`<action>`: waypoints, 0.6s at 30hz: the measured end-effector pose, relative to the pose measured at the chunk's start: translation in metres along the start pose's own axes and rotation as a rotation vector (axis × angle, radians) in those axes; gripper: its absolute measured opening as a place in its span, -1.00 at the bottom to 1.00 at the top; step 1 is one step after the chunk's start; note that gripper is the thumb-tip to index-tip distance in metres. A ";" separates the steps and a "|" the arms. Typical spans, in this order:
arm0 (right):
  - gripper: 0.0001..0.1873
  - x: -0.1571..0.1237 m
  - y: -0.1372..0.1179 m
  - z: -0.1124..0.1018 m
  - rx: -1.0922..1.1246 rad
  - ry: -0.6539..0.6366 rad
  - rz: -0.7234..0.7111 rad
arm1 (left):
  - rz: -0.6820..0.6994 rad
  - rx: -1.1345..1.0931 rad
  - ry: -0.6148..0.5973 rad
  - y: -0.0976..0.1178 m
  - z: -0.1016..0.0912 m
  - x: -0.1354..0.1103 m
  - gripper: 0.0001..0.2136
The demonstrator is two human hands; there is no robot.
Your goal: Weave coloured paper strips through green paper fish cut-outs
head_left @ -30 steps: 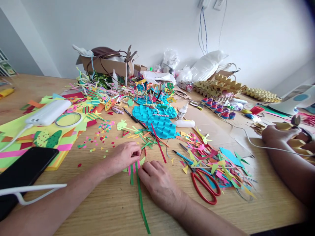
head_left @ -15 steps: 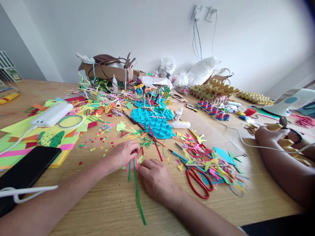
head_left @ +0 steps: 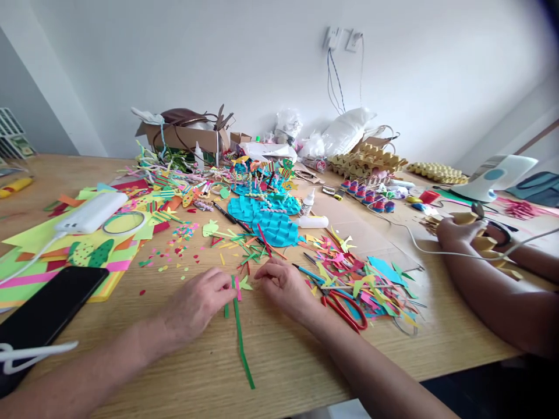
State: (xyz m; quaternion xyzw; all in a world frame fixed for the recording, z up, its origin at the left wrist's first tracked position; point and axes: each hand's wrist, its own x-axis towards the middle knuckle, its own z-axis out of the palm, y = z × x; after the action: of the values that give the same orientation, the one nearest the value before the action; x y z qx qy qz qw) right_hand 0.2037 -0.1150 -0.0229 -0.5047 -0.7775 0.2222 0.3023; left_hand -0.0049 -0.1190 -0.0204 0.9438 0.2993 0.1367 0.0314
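Note:
My left hand (head_left: 203, 298) is closed, thumb and fingertips pinching a small striped paper piece with pink strips (head_left: 238, 288) at the table's front. From it a long green paper strip (head_left: 240, 337) trails toward me; a shorter green strip (head_left: 226, 310) shows beside my fingers. My fingers hide most of the piece. My right hand (head_left: 286, 286) rests just to the right, apart from the piece, its fingers curled together; whatever is in them is hidden. Between the hands lies a light green pointed paper cutout (head_left: 246, 284). Behind the right fingers is a red paper strip (head_left: 264, 240).
Red-handled scissors (head_left: 345, 311) and paper scraps (head_left: 371, 285) lie right of my hand. Blue scalloped paper pieces (head_left: 275, 228), a glue bottle (head_left: 308, 202) and a decorated model stand behind. A phone (head_left: 56, 317) lies left. A co-worker's hands (head_left: 458, 235) are far right.
My right hand has drawn away from the striped piece, slightly up and right. My left hand has turned over more of it, covering most pink strips. The view has shifted slightly.

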 end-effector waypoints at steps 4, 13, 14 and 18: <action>-0.74 0.003 -0.010 -0.008 -0.014 -0.088 -0.015 | -0.011 0.051 0.010 0.008 0.015 -0.007 -0.77; -0.73 0.017 -0.024 -0.003 -0.190 -0.313 -0.028 | 0.002 0.098 0.129 0.005 0.031 -0.011 -0.78; -0.73 0.019 -0.024 -0.001 -0.200 -0.333 -0.017 | 0.000 0.103 0.134 0.005 0.031 -0.012 -0.78; -0.72 0.023 -0.025 0.006 -0.251 -0.365 0.042 | -0.023 0.106 0.132 0.005 0.031 -0.013 -0.77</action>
State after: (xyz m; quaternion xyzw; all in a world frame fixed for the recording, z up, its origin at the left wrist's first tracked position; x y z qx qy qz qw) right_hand 0.1760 -0.1036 -0.0050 -0.5058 -0.8302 0.2176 0.0867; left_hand -0.0033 -0.1298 -0.0522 0.9296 0.3182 0.1822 -0.0365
